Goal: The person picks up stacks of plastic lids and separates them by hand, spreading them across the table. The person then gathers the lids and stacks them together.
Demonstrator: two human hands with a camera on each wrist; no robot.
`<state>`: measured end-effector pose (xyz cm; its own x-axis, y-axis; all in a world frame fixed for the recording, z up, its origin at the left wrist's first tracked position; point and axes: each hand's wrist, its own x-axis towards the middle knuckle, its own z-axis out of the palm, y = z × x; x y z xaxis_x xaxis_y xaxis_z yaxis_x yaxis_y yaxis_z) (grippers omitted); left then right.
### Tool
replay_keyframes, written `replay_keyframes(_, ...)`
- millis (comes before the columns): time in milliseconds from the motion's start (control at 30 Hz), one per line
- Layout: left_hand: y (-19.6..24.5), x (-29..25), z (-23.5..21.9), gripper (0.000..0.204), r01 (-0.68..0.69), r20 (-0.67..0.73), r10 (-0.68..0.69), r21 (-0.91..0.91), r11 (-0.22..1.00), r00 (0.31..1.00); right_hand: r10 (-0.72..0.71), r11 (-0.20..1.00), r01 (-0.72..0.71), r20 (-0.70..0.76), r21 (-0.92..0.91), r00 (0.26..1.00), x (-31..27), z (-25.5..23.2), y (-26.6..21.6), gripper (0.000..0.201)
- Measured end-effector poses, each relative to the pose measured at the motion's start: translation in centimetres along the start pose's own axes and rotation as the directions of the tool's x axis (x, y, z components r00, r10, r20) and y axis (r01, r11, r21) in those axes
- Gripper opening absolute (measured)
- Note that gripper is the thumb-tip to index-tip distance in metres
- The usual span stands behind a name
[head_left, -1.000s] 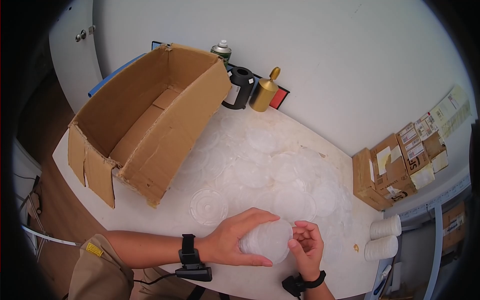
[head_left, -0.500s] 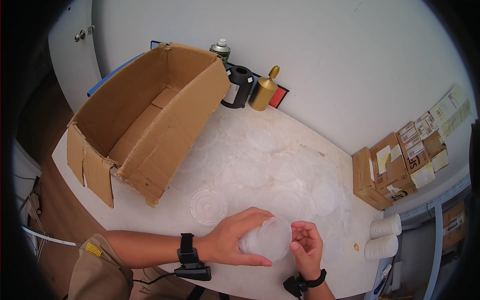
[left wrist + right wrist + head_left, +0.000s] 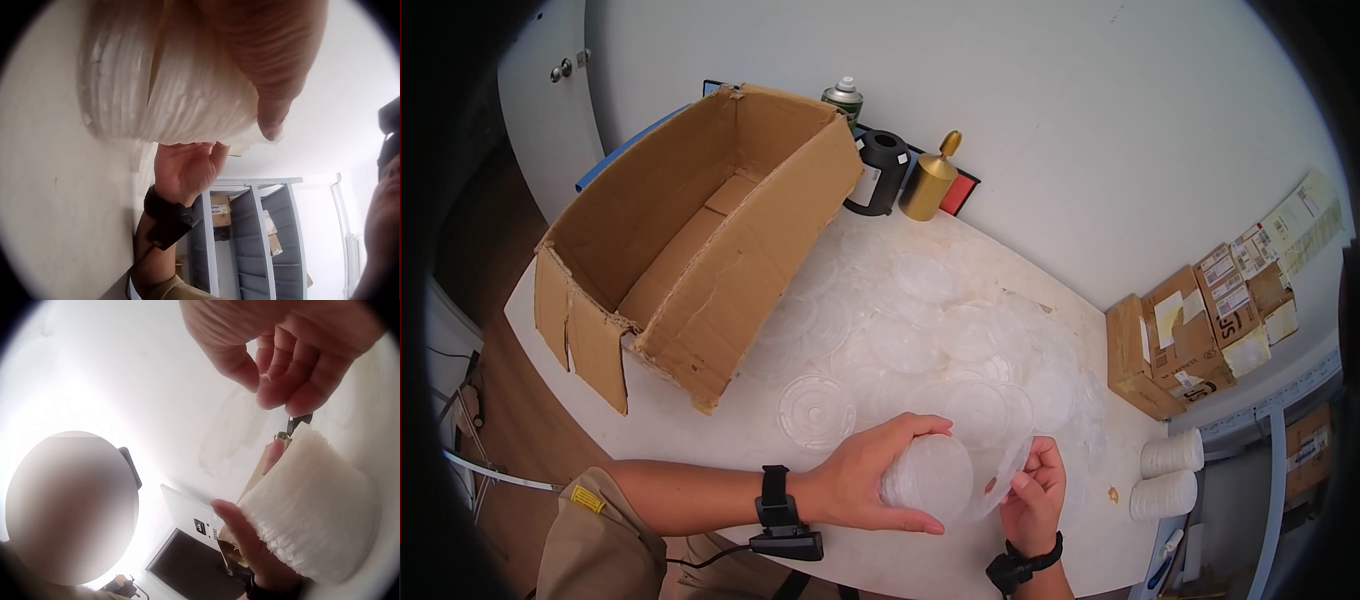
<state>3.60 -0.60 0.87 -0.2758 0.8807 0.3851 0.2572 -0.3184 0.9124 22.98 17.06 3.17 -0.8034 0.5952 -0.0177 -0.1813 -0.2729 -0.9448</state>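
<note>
A thick stack of round, translucent white plastic discs (image 3: 928, 482) sits in the left hand (image 3: 840, 487), near the table's near edge, its flat end turned toward 3 o'clock in the head view. The left hand grips it from 9 o'clock, fingers curved over the far side and thumb along the near side; the left wrist view shows the discs' thin edges packed in ridges. At 3 o'clock from the stack, the right hand (image 3: 1033, 500) pinches a thin, clear round plastic disc (image 3: 1008, 466) narrowly between thumb and fingers. That disc is tilted nearly edge-on, just beside the stack's end; whether the two touch cannot be told.

From 11 to 2 o'clock, overlapping loose translucent discs (image 3: 903, 343) spread over the white tabletop (image 3: 700, 445). One clear disc with concentric rings (image 3: 816, 412) lies flat at 10 o'clock, near the left hand. Two short stacks of white round discs (image 3: 1163, 496) lie side by side at 3 o'clock, by the table's edge.

Farther out, a long, open brown cardboard box (image 3: 745, 270) stands toward 11 o'clock, its torn flaps hanging at the near end. Around 12 o'clock, by the wall, are a green spray can with a white cap (image 3: 843, 98), a black cylindrical container (image 3: 880, 172) and a gold cylinder with a knobbed top (image 3: 929, 188). Brown cardboard cartons with labels (image 3: 1175, 345) are at 2 o'clock.
</note>
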Motion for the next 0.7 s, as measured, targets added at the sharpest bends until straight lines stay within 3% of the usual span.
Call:
replay_keyframes(33,-0.1,0.0,0.0,0.093,-0.010,-0.003,0.010,0.010,1.000,1.000,0.001,1.000,-0.001,0.000,0.000,1.000,0.2,0.2,-0.1,0.038)
replay_keyframes(100,-0.2,-0.1,0.1,0.096,-0.008,-0.009,0.008,0.017,1.000,1.000,-0.057,0.993,0.075,-0.180,0.091,0.982,0.7,0.9,-0.2,0.035)
replay_keyframes(200,-0.1,-0.2,0.2,0.102,0.014,-0.018,-0.014,-0.002,1.000,1.000,-0.067,0.978,0.123,-0.303,0.168,0.951,0.9,0.8,-0.4,0.032)
replay_keyframes(333,-0.2,-0.2,0.2,0.111,0.026,-0.002,-0.027,-0.023,0.999,1.000,-0.136,0.984,0.168,-0.378,0.054,0.916,0.9,0.9,0.5,0.032)
replay_keyframes(400,-0.2,-0.2,0.3,0.110,0.026,-0.001,-0.026,-0.034,0.999,1.000,-0.293,0.949,0.236,-0.309,-0.209,0.905,0.5,1.4,0.7,0.033)
replay_keyframes(433,-0.2,-0.2,0.3,0.110,0.025,-0.001,-0.025,-0.045,0.999,1.000,-0.293,0.949,0.236,-0.309,-0.209,0.905,0.2,1.0,0.8,0.033)
replay_keyframes(500,0.0,-0.3,0.1,0.112,0.022,0.007,-0.021,-0.028,0.999,1.000,-0.215,0.929,0.199,-0.019,-0.313,0.976,-0.4,0.7,0.9,0.036)
replay_keyframes(567,0.2,-0.1,0.1,0.113,0.018,0.018,-0.018,-0.011,1.000,1.000,-0.135,0.920,0.131,0.016,-0.368,0.991,-0.7,1.2,0.9,0.041)
replay_keyframes(633,0.2,0.0,0.1,0.113,-0.034,0.019,0.033,0.013,0.999,0.999,0.041,0.887,0.040,0.165,-0.460,0.985,-0.6,1.7,0.9,0.041)
replay_keyframes(700,0.1,0.0,0.1,0.114,-0.040,0.021,0.039,0.014,0.999,0.999,0.052,0.882,0.049,0.201,-0.469,0.978,-0.6,1.2,1.6,0.036)
